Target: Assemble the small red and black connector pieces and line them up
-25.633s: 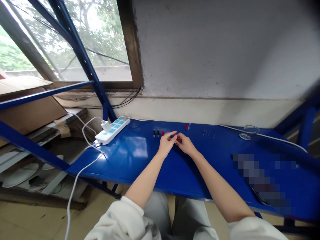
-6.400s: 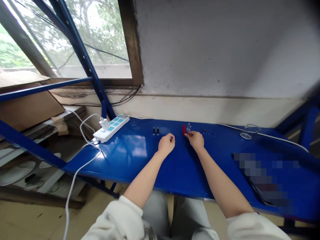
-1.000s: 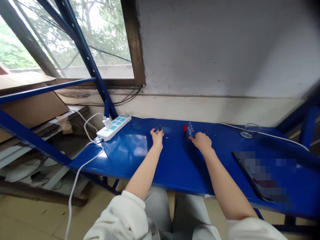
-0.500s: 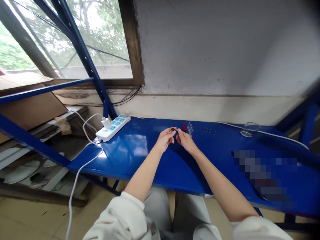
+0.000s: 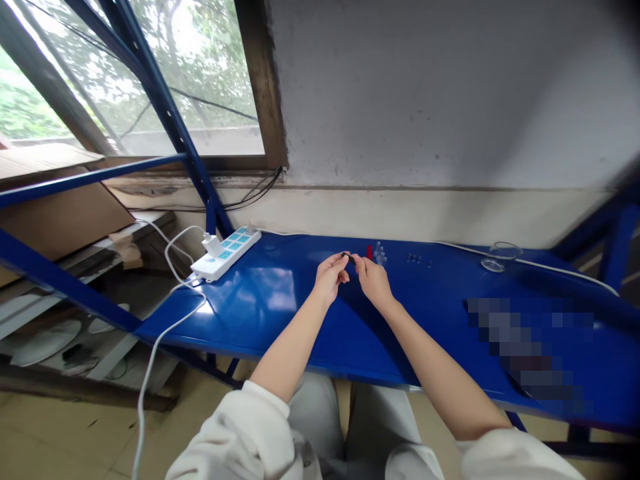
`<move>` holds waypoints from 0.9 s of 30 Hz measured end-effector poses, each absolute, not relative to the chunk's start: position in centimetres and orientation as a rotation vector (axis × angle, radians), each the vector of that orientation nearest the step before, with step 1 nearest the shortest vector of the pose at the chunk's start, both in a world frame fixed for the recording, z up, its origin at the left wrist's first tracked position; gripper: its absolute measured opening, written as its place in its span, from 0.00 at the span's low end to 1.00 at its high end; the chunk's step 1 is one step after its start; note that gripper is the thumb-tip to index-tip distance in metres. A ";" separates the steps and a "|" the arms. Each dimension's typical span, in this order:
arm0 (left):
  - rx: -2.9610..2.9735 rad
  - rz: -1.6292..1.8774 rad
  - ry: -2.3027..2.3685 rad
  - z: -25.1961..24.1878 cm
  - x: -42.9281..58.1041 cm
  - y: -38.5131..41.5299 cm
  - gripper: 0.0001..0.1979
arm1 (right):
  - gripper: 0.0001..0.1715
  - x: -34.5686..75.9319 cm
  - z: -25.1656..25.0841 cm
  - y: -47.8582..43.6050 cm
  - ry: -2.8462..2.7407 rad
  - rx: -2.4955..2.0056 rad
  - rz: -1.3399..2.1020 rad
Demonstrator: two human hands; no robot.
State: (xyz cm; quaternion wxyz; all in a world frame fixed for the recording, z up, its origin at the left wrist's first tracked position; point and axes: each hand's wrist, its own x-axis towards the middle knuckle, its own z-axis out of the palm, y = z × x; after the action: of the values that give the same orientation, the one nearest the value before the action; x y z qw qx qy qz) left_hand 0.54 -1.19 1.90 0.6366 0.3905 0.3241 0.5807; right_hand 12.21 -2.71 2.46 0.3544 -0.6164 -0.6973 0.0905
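Above the blue table, a small dark piece (image 5: 349, 256) sits between my two hands, too small for its kind to be told. My left hand (image 5: 330, 279) is closed, pinching its left end between thumb and fingers. From the other side, the fingertips of my right hand (image 5: 373, 281) are closed on its right end. Just behind my right hand, a small red object (image 5: 369, 251) stands on the table beside several clear plastic pieces (image 5: 381, 254), partly covered by the hand. Farther right lie several tiny pieces (image 5: 414, 259), like screws.
A white power strip (image 5: 227, 255) with a plug and cables lies at the left of the blue table (image 5: 260, 327). At the back right are a clear round item (image 5: 493, 265) and a white cable (image 5: 560, 271). A blurred-out dark object (image 5: 520, 350) lies front right.
My right hand has turned slightly, and its fingers sit a little differently at the dark piece. The left hand stays almost in place. Things on the table have not moved.
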 end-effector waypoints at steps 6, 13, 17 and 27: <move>0.817 1.366 0.763 2.0 0.6 -1.2 0.18 | 0.27 11.9 2.7 -2.9 -1.878 -1.706 0.011; 0.783 1.409 0.812 2.5 0.7 -1.4 0.19 | 0.29 12.0 2.9 -3.1 -1.916 -1.698 -0.072; 0.768 1.426 0.851 2.4 0.8 -1.4 0.20 | 0.31 11.9 2.8 -3.1 -1.932 -1.709 -0.136; 0.833 1.339 0.713 2.6 0.0 -1.3 0.18 | 0.25 12.1 2.9 -3.6 -1.850 -1.586 0.006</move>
State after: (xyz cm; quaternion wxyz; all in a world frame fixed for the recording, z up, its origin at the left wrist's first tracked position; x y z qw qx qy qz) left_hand 0.00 -1.31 2.65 0.6484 0.3663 0.3138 0.5891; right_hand 12.12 -3.56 2.94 0.3450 -0.6109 -0.7125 0.0024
